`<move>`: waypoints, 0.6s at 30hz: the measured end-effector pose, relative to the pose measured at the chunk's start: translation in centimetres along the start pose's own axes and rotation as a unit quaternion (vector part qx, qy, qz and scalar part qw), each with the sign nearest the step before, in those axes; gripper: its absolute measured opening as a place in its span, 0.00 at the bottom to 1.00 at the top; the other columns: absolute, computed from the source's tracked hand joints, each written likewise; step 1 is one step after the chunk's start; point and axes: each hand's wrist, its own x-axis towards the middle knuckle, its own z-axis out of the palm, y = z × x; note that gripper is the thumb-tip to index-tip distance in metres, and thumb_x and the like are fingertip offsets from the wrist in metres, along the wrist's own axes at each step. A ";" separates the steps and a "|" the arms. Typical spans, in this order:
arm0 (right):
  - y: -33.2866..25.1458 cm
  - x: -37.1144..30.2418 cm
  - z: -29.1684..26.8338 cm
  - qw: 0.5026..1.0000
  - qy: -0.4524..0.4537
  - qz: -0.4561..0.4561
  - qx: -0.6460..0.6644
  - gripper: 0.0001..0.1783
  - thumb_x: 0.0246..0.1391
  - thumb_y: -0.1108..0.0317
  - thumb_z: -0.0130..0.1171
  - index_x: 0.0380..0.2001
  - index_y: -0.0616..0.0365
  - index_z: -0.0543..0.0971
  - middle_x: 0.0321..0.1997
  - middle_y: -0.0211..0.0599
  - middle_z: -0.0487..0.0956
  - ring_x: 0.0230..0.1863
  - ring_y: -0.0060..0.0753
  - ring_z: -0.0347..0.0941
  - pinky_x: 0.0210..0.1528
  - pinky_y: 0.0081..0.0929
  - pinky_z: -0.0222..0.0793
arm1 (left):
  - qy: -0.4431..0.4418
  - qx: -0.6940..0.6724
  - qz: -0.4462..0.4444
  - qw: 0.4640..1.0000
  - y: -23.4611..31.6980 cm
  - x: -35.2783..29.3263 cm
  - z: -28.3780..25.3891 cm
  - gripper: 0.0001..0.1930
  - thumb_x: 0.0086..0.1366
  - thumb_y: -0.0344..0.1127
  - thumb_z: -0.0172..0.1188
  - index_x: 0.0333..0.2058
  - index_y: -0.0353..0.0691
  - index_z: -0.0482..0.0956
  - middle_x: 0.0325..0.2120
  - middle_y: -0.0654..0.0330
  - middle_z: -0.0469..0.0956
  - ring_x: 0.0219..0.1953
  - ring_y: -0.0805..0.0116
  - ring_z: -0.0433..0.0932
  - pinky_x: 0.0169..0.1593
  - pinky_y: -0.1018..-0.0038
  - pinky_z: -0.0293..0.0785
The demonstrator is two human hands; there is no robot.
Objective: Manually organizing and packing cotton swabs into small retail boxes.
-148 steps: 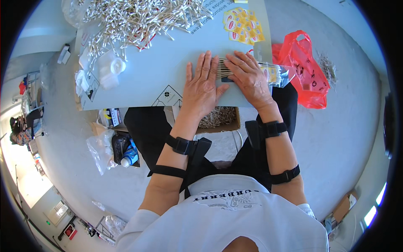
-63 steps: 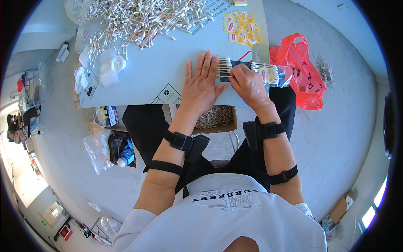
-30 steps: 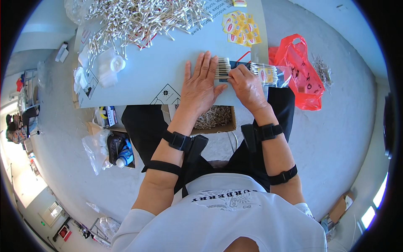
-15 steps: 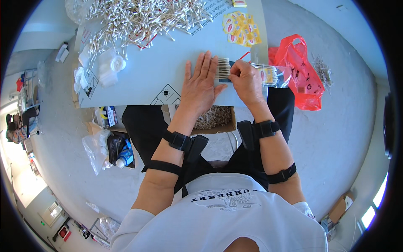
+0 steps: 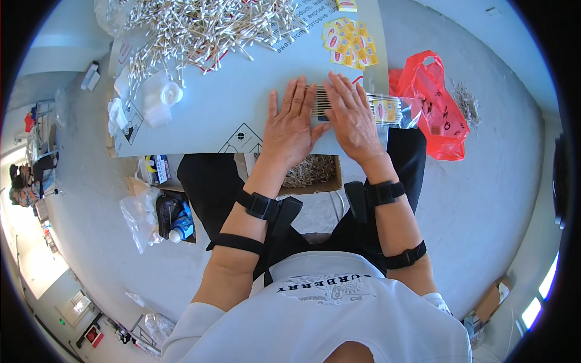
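On the grey-blue board [image 5: 212, 109], a row of cotton swabs [image 5: 319, 104] lies side by side between my two hands. My left hand [image 5: 292, 124] is laid flat with its fingers stretched out, at the left ends of the row. My right hand [image 5: 352, 127] rests flat over the row, fingers long and slightly apart, hiding much of it. Just right of that hand, more swabs and a yellow label card show in a clear plastic bag [image 5: 393, 111] at the board's right edge.
A big heap of loose cotton swabs [image 5: 206, 30] covers the far left. Yellow label cards [image 5: 351, 43] lie at the far right. Clear plastic containers [image 5: 158, 100] stand at left. A red plastic bag [image 5: 440, 124] is beyond the right edge; below the board, a carton [image 5: 315, 175] holds swabs.
My right hand has gone from a pinch at the row to lying flat across it, fingers extended away from me. The left hand stays almost where it was.
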 end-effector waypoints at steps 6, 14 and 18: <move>0.6 -1.1 -0.6 0.989 -0.072 -0.021 -0.130 0.37 0.59 0.56 0.54 0.68 0.58 0.58 0.73 0.40 0.56 0.75 0.39 0.48 0.75 0.46 0.36 | -0.020 -0.004 0.019 1.000 0.1 0.1 -0.7 0.43 0.62 0.57 0.57 0.69 0.41 0.53 0.71 0.54 0.48 0.73 0.60 0.44 0.72 0.50 0.37; 0.6 -0.7 0.2 0.992 -0.040 -0.021 -0.116 0.34 0.58 0.60 0.54 0.66 0.57 0.62 0.71 0.39 0.60 0.74 0.36 0.51 0.75 0.46 0.37 | -0.022 0.030 0.016 0.999 -0.1 0.0 -0.3 0.43 0.63 0.59 0.54 0.69 0.42 0.52 0.71 0.54 0.47 0.73 0.60 0.43 0.72 0.50 0.36; 0.7 -1.2 0.8 0.993 0.006 -0.023 -0.113 0.29 0.57 0.66 0.54 0.63 0.57 0.66 0.69 0.38 0.65 0.71 0.36 0.56 0.74 0.46 0.41 | -0.026 0.037 0.024 0.999 0.2 0.2 -0.2 0.42 0.64 0.59 0.53 0.70 0.42 0.51 0.71 0.54 0.47 0.74 0.60 0.43 0.72 0.51 0.35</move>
